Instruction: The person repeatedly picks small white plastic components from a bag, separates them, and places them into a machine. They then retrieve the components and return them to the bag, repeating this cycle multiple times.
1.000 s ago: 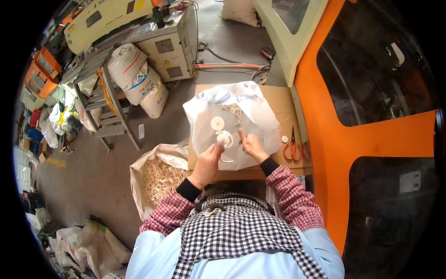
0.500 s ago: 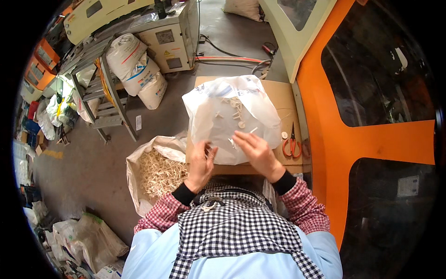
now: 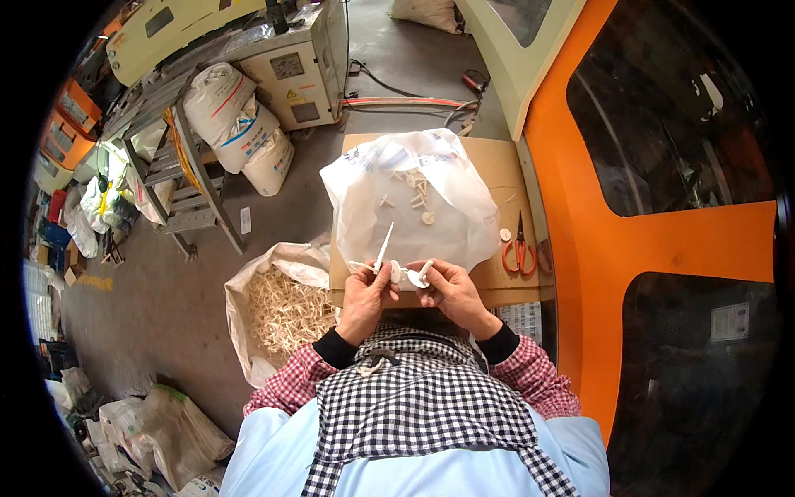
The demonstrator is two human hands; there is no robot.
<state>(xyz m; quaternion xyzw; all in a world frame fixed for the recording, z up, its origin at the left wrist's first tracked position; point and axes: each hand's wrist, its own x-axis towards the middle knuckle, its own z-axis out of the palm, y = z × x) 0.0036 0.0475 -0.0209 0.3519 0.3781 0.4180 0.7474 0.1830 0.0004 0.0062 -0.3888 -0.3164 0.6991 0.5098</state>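
Note:
My left hand [image 3: 365,293] and my right hand [image 3: 448,288] are together at the near edge of a cardboard-topped table [image 3: 497,178]. Between them they hold a white plastic moulded piece [image 3: 399,267] with a thin stem that sticks up past my left thumb. My right fingers pinch a small round part at its right end. Just beyond my hands lies a clear plastic bag [image 3: 407,199] spread open, with several small white plastic parts loose on it.
Red-handled scissors [image 3: 520,246] lie on the table's right side, beside an orange machine frame [image 3: 617,207]. An open sack of pale plastic scraps [image 3: 279,308] stands on the floor at my left. White sacks [image 3: 236,124], a metal rack and a cream cabinet stand farther left.
Both hands have drawn back from the middle of the bag to the table's near edge. They now hold the white piece up between them.

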